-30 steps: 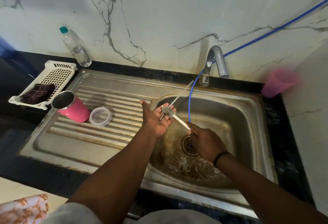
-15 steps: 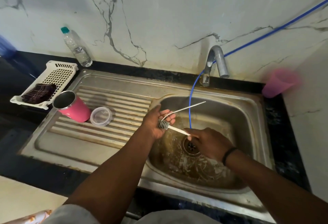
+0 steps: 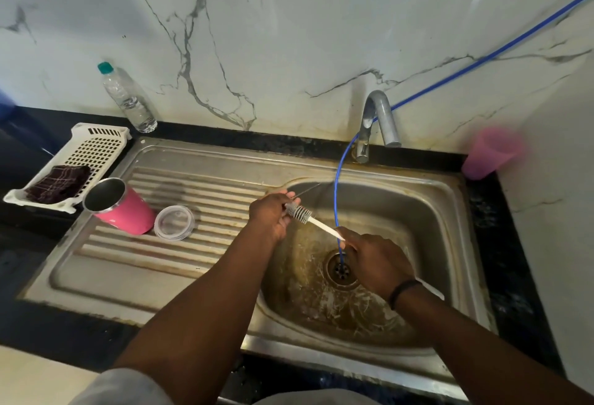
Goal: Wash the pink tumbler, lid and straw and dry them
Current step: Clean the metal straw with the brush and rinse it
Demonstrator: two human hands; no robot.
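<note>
Straw [image 3: 308,191] pinched in left hand [image 3: 271,215] over the basin, brush [image 3: 300,212] against it, white handle gripped by right hand [image 3: 374,260]. Tumbler [image 3: 120,207] on its side on drainboard, far left; lid [image 3: 174,222] touching its right.

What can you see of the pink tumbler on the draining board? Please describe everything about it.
The pink tumbler lies on its side on the ribbed draining board of the steel sink, left of the basin. Its outside is glossy pink; its inside and rim look like bare steel. The open mouth points up and left, toward the white basket. The clear lid lies right beside its base. No hand touches it.
</note>
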